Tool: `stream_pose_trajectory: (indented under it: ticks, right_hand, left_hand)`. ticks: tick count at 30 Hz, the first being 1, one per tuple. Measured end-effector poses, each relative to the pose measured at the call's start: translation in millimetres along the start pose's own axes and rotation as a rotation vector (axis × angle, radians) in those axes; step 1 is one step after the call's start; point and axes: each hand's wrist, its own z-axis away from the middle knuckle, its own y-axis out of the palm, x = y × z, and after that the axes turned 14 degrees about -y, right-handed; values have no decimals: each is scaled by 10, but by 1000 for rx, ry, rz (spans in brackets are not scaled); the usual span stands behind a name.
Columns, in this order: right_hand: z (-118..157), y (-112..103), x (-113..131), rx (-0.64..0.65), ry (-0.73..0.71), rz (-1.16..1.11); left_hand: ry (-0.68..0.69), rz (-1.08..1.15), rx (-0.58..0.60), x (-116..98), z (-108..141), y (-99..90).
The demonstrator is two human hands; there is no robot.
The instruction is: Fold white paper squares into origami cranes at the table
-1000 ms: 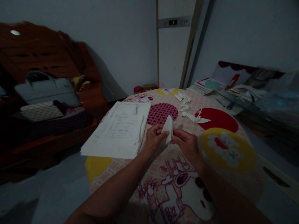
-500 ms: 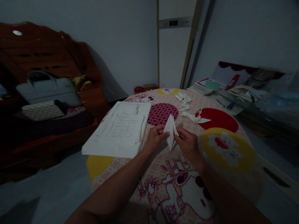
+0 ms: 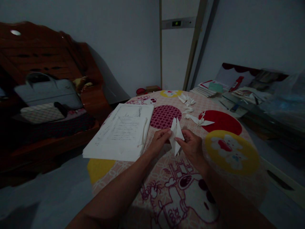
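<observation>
A white folded paper [image 3: 176, 140], narrow and diamond-shaped with pointed ends, is held upright just above the patterned tablecloth [image 3: 152, 171]. My left hand [image 3: 160, 140] pinches its left edge between thumb and fingers. On the other side my right hand [image 3: 192, 145] grips it, the thumb lying across the paper's front and the fingers behind it. Beyond the hands lie several folded paper cranes: one crane [image 3: 199, 121] rests partly over a red circle of the cloth, and a small cluster of cranes [image 3: 187, 100] sits farther back.
A stack of printed paper sheets [image 3: 119, 133] lies left of my hands. Papers and booklets [image 3: 207, 88] are piled at the far right, beside a glass-topped table [image 3: 257, 108]. A wooden bench [image 3: 90, 95] with bags [image 3: 47, 92] stands at the left.
The folded paper has been turned, so a broader face shows toward me. My right thumb has shifted onto its front, and my left fingers have moved to its upper left edge.
</observation>
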Motion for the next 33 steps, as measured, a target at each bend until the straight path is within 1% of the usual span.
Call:
stream_pose_trajectory:
  ticks: [3, 6, 8, 9, 12, 14, 17, 21, 26, 29, 33]
  right_hand:
    - [3, 0, 1, 40, -23, 11]
    - [5, 8, -16, 50, 5, -77]
    - [-1, 1, -31, 20, 46, -136]
    - [-7, -8, -40, -3, 49, -131]
    - [-29, -42, -72, -64, -16, -48]
    - [-37, -53, -95, -71, -25, -80]
    - [-34, -49, -118, -55, 72, -180]
    - [-25, -43, -123, -44, 179, -195]
    - [-27, -41, -125, -37, 220, -204]
    - [-30, -32, -124, -28, 251, -264]
    - [-34, -26, -127, -8, 318, -351]
  left_hand:
    - [-13, 7, 3, 3, -4, 9]
    - [-31, 24, -44, 16, -13, 5]
    - [-46, 29, -62, 18, -18, -8]
    - [-55, 29, -65, 15, -18, -15]
    - [-85, 38, -69, 0, -19, -30]
    - [-101, 50, -64, -9, -18, -34]
    - [-124, 48, -28, -9, -19, -36]
    - [-130, 21, -4, 21, -34, -48]
    - [-112, 3, -20, 67, -69, -62]
    - [-112, 19, -40, 62, -71, -54]
    - [-150, 55, -76, 42, -54, -29]
